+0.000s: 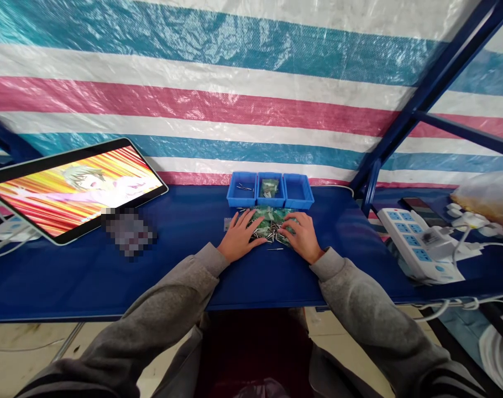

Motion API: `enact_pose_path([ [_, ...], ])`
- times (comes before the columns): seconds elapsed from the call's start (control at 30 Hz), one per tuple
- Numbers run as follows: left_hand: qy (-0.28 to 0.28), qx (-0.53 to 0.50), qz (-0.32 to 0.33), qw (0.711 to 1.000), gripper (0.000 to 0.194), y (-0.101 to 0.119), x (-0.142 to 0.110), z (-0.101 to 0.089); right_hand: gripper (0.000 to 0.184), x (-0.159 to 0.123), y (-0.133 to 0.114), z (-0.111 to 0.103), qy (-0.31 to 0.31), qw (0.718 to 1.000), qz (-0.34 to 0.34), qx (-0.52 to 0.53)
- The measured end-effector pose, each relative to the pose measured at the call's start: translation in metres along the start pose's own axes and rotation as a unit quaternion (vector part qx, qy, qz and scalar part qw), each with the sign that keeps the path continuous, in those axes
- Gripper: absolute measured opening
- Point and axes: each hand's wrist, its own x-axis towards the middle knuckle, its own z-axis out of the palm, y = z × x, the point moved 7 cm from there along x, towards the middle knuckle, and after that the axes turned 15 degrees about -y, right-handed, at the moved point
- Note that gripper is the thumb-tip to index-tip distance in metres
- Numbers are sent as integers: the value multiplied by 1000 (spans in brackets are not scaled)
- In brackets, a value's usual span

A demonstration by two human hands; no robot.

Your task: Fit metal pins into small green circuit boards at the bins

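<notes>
Between my two hands lies a heap of small thin metal pins (272, 234) on and around a greenish clear plastic bag (272, 214). My left hand (242, 236) rests at the left side of the heap, fingers spread over the bag's edge. At the right side, my right hand (302, 235) has its fingers apart and slightly bent, touching the bag and pins. One loose pin (275, 249) lies nearer to me on the table. Just behind stand three blue bins: the left bin (242, 202) holds a few pins, the middle bin (270, 202) a small greenish bag, the right bin (299, 201) nothing visible.
The blue table (185, 276) runs across the view. A tablet (79, 190) playing an animation leans at the left, with a blurred patch before it. At the right are a power strip (417, 243) with cables and a blue metal frame (413, 108). Striped sheeting (251, 110) hangs behind.
</notes>
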Motion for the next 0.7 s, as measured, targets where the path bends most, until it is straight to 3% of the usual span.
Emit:
enact_pose_path([
  [0.37,4,4,3,1000,66,2,-1,-3,22,-1,4,4,-41,997,55,-47],
  [0.5,10,-5,8,1000,64,3,-1,-4,26,-1,4,1,-22,998,51,-33],
  [0.7,89,-60,17,994,51,5,-3,-29,36,6,2,-13,23,998,58,4],
])
